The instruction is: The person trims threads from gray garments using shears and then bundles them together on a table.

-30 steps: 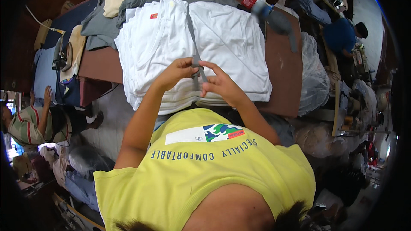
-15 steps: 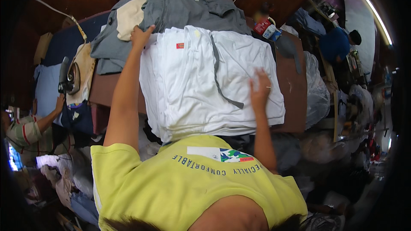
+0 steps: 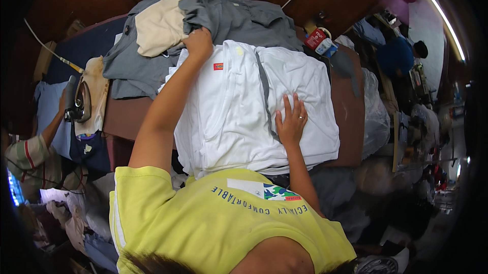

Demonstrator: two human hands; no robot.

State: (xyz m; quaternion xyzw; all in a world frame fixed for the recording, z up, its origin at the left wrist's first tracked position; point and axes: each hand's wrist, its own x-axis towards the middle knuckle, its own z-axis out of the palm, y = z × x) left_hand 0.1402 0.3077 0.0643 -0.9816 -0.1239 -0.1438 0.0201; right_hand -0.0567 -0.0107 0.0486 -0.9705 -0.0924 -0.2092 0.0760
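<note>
A stack of folded white shirts (image 3: 231,101) lies in front of me, a small red label near the top shirt's neckline. My right hand (image 3: 291,124) rests flat on the top shirt, fingers spread, beside a narrow dark grey strip (image 3: 266,83). Beyond the stack, my left hand (image 3: 199,43) is closed on the lower edge of a grey garment (image 3: 203,12); its fingertips are partly hidden. Just left of that hand, a cream cloth piece (image 3: 161,22) lies over more grey fabric.
A brown tabletop (image 3: 124,116) supports the pile. At left, an iron (image 3: 81,102) stands beside a scorched cloth (image 3: 95,83), near another person's striped sleeve (image 3: 33,154). A red box (image 3: 316,40) sits at the back right; a clear plastic bag (image 3: 376,114) bulges past the right edge.
My left hand has moved right, from the cream cloth's lower edge to the grey garment, and closed on it. My right hand has come down flat, slightly left and nearer.
</note>
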